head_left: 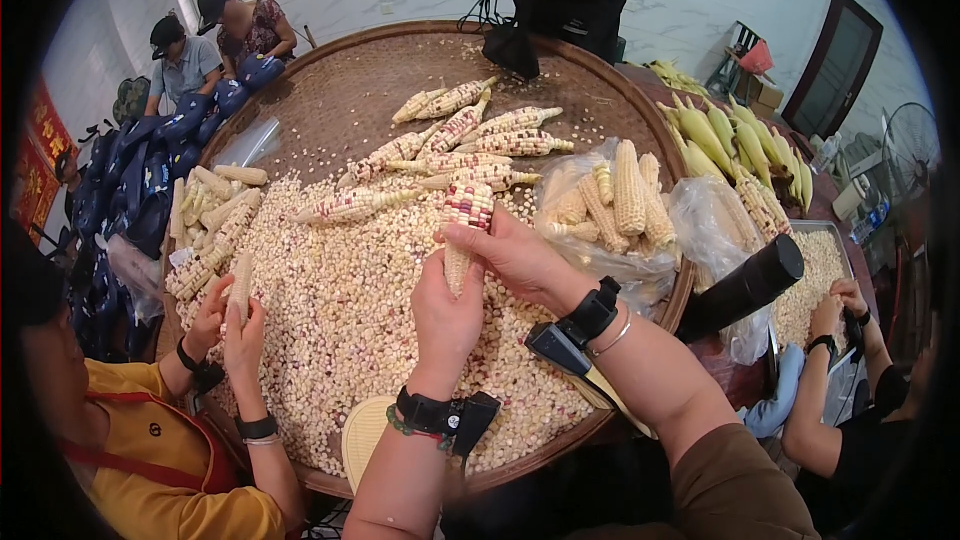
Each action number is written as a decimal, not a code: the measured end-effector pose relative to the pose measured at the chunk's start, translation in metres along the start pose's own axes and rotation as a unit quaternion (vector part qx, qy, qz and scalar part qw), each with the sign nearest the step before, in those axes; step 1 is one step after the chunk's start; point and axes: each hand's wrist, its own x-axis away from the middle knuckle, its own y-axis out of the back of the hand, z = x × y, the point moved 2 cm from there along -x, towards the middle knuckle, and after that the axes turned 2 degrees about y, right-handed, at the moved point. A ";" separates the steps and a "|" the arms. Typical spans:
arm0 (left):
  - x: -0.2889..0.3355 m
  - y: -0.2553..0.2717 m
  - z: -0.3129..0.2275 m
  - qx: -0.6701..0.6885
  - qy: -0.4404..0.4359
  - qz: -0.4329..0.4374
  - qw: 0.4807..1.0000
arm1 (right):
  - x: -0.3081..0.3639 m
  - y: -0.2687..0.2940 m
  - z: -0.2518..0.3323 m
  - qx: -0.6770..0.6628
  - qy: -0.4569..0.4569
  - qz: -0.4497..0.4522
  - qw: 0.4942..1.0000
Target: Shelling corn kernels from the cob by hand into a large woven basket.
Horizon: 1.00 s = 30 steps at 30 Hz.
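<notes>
I hold one corn cob (466,212) upright over a big round woven tray (330,90). My left hand (445,315) grips its lower, stripped end. My right hand (515,255) wraps the upper part, where white and purple kernels remain. Under both hands lies a wide heap of loose kernels (350,320). Whole speckled cobs (470,140) lie just beyond on the tray.
A person in yellow at the left holds a cob (240,285) in both hands beside a pile of stripped cobs (205,220). Clear bags of pale cobs (615,205) sit right of the tray, green husked ears (735,140) behind. Another person's hands reach a metal pan (825,275) at right.
</notes>
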 end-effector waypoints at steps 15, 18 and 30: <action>-0.002 -0.004 0.003 0.034 -0.052 0.012 0.998 | 0.002 0.009 0.007 0.011 -0.016 0.068 0.998; -0.003 -0.002 0.014 0.106 0.025 0.038 0.993 | 0.005 0.004 0.012 0.008 -0.006 0.065 0.998; 0.002 0.003 -0.010 -0.092 -0.050 -0.016 0.994 | 0.009 -0.007 0.015 -0.059 -0.047 -0.014 0.997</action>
